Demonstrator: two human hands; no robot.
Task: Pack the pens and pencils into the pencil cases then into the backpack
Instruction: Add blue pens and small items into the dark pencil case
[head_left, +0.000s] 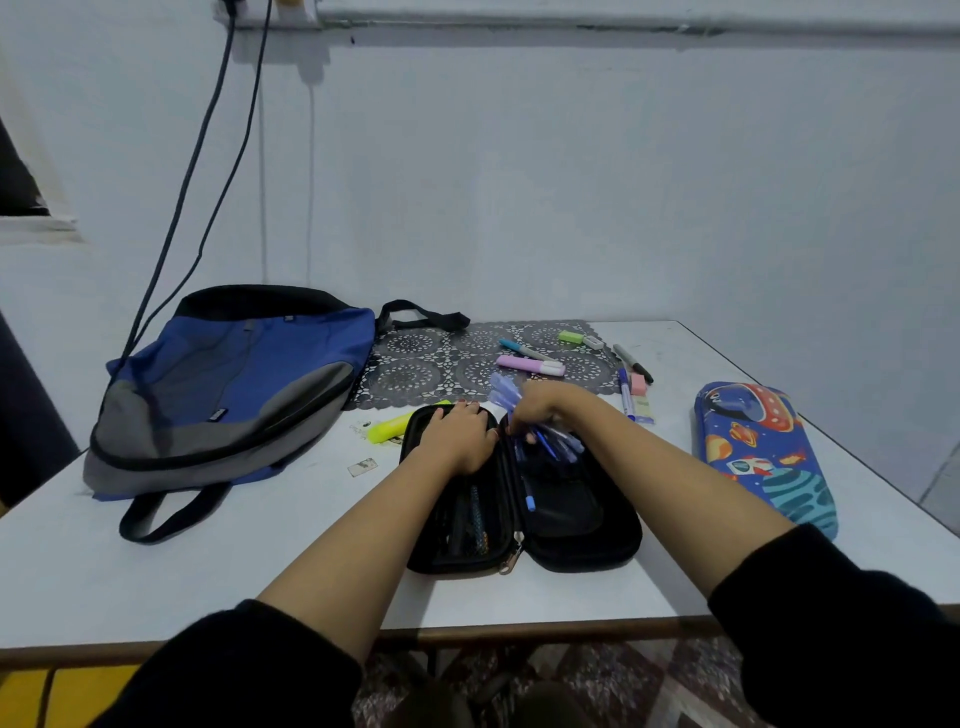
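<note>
Gripping blue pens in R hand, over black case

A simple room in a home, used as a study corner: a white counter against a painted wall, a lace-patterned mat on it, loose cables hanging down, a patterned rug underfoot, and pens, a backpack and a pencil case laid out.

Dim bluish light, soft shadows, wide-angle edge distortion.
</note>
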